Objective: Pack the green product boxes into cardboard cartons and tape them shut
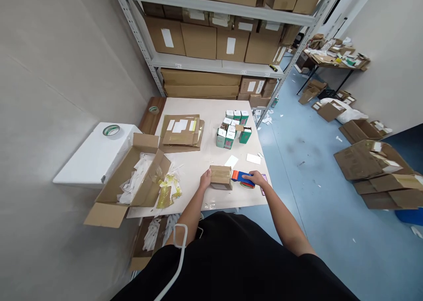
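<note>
A small brown cardboard box (221, 176) lies near the front edge of the table (194, 199). My left hand (205, 179) grips its left end. In my right hand (256, 178) is a blue and orange tape dispenser (243, 176), its orange end close to the right end of the box; I cannot tell whether the two touch. Just behind the box lies a white card (231, 161), and another white card (253, 158) is farther right. A phone-like flat object (264, 184) with a pink edge is partly hidden by my right wrist.
Several green and white small boxes (230, 135) stand at the back right of the table. Flattened cardboard (180, 135) is stacked at the back left. An open carton (115, 191) with white paper adjoins the left edge. Shelving (218, 65) with cartons rises behind.
</note>
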Demonstrator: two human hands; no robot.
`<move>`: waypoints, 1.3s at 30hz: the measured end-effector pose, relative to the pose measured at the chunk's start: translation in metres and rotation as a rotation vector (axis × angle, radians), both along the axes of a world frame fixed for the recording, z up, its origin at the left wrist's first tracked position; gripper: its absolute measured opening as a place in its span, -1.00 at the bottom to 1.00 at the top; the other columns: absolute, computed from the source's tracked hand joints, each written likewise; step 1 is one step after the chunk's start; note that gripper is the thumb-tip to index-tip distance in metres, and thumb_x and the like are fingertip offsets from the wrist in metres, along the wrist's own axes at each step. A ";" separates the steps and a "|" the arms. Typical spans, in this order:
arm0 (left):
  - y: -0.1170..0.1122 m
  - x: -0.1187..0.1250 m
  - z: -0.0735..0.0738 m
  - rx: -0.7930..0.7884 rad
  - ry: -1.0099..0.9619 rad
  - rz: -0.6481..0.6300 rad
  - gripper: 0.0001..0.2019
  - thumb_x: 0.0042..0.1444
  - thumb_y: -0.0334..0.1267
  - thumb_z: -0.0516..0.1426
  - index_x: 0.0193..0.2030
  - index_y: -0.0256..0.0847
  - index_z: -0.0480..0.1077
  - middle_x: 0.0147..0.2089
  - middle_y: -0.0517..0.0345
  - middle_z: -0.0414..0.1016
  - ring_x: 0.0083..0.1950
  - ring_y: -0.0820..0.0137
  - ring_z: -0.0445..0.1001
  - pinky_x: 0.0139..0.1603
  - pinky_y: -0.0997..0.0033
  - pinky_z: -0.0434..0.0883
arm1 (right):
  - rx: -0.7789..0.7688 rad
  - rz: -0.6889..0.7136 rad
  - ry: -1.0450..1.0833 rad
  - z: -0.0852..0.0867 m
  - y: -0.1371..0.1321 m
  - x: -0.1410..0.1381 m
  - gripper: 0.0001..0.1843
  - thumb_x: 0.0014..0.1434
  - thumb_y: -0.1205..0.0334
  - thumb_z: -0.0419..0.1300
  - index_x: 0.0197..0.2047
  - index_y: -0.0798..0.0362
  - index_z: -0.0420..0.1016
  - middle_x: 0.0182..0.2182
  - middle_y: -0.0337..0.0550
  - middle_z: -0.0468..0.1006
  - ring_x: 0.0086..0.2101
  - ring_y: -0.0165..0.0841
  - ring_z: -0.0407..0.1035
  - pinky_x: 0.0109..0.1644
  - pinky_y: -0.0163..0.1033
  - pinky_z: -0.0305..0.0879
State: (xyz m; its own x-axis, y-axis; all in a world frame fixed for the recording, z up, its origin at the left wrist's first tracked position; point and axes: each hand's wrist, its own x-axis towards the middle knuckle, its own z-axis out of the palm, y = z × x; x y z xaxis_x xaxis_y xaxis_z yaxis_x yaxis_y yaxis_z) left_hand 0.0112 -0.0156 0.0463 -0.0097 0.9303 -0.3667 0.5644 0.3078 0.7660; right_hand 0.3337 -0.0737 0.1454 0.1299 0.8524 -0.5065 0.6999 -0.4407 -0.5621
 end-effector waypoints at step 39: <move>-0.027 -0.093 -0.046 -0.128 -0.191 0.158 -0.49 0.47 0.06 -0.05 0.26 -0.17 0.53 0.25 -0.02 0.58 0.28 0.17 0.52 0.30 0.30 0.38 | -0.035 0.417 -0.399 -0.004 0.059 -0.234 -0.36 0.21 -0.38 0.26 -0.05 0.07 0.67 -0.06 0.10 0.69 -0.07 -0.13 0.56 -0.20 -0.28 0.30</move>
State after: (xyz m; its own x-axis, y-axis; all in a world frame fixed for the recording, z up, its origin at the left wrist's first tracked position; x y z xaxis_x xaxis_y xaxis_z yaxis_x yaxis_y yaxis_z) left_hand -0.0821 -0.0421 0.0000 -0.0704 0.8685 -0.4907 0.3505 0.4821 0.8030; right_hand 0.1000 -0.0147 0.1416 -0.0267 0.8560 -0.5162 0.9733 -0.0957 -0.2089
